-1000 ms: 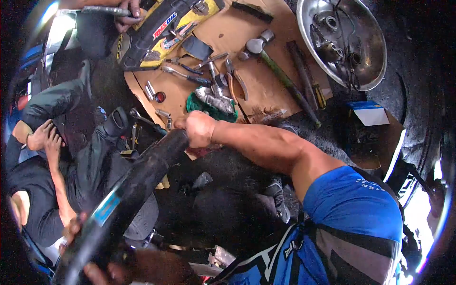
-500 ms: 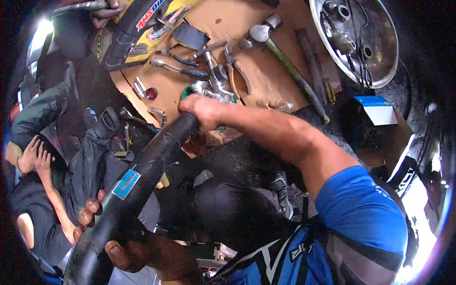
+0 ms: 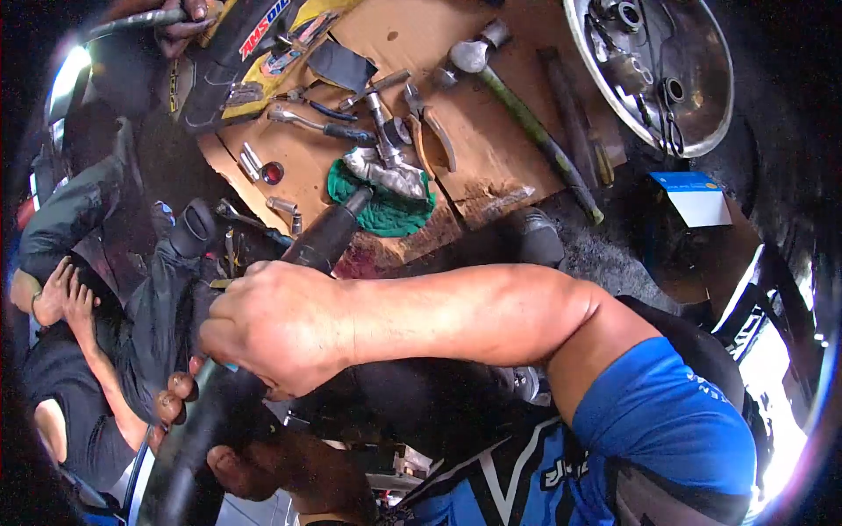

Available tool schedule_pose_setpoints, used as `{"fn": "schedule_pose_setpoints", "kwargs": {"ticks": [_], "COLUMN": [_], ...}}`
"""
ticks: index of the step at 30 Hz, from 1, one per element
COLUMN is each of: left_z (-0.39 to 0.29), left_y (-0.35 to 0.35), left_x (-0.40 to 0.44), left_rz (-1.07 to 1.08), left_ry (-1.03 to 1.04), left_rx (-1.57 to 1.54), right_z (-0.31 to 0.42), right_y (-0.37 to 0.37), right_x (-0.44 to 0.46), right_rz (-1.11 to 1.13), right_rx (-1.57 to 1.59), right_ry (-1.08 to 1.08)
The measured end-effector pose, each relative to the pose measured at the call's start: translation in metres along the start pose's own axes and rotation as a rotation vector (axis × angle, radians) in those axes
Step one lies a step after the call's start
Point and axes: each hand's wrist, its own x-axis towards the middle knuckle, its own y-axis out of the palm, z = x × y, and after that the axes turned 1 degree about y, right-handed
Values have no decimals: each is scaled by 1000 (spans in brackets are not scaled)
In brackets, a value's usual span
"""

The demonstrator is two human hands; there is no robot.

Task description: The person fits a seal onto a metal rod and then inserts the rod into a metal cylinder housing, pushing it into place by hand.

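Observation:
A long black tube (image 3: 189, 456) runs diagonally from the lower left up to a narrow end by the green rag (image 3: 395, 219). My left hand (image 3: 263, 473) grips its lower part from beneath, fingertips showing on the far side and thumb on the near side. Across the tube's middle lies my right hand (image 3: 281, 324), closed round it, with a sliver of blue label beside the fingers. A silver metal part (image 3: 390, 175) rests on the rag under the tube's narrow end. Pliers (image 3: 428, 131) and a ratchet (image 3: 320, 124) lie just beyond.
Cardboard (image 3: 412, 39) carries a hammer (image 3: 526, 114), sockets (image 3: 250, 162) and other tools. A metal bowl (image 3: 728, 96) with parts stands at the far right, near a blue and white box (image 3: 688, 197). Another person (image 3: 79, 351) sits at the left, hands clasped. Someone's hand shows at the upper left.
My right hand has moved down the tube from its upper end to the middle, covering most of the blue label. The narrow end and green rag are now uncovered. My left hand stays on the lower part.

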Motion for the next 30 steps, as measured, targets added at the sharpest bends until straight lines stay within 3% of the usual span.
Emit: {"fn": "schedule_pose_setpoints", "kwargs": {"ticks": [7,30], "left_z": [12,42], "left_y": [21,40], "left_x": [-9,-19], "left_rz": [-149,-143], "left_ry": [-11,-29], "left_rx": [202,257], "right_z": [-27,-57], "right_y": [7,3], "right_x": [-11,-21], "right_rz": [-268,-204], "right_rx": [44,59], "right_ry": [-91,-60]}}
